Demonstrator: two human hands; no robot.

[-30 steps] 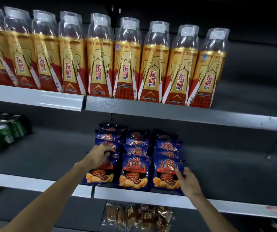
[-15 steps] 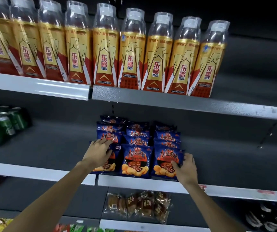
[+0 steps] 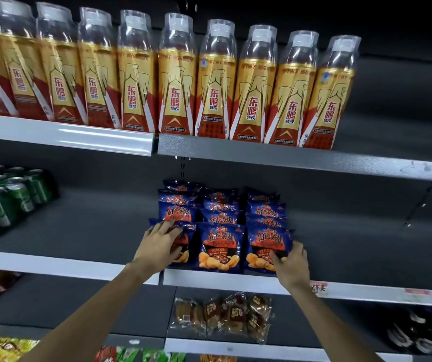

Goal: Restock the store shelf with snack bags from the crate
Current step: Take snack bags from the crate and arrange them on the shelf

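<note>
Glossy blue crinkled snack bags stand in rows; beside the middle bag, my left hand presses flat-fingered, my right hand pinches the outer bag.

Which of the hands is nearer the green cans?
Left. The left hand rests on the leftmost front snack bag, on the side towards the green cans; the right hand is farther right.

Left arm: bare, extended up and forward from the lower left, wrist nearly straight. Left hand: back turned to the camera, fingers spread and laid flat against a surface. Right arm: bare, extended from the lower right. Right hand: fingers apparently curled around an edge, thumb pressed forward; fingertips largely hidden.
</note>
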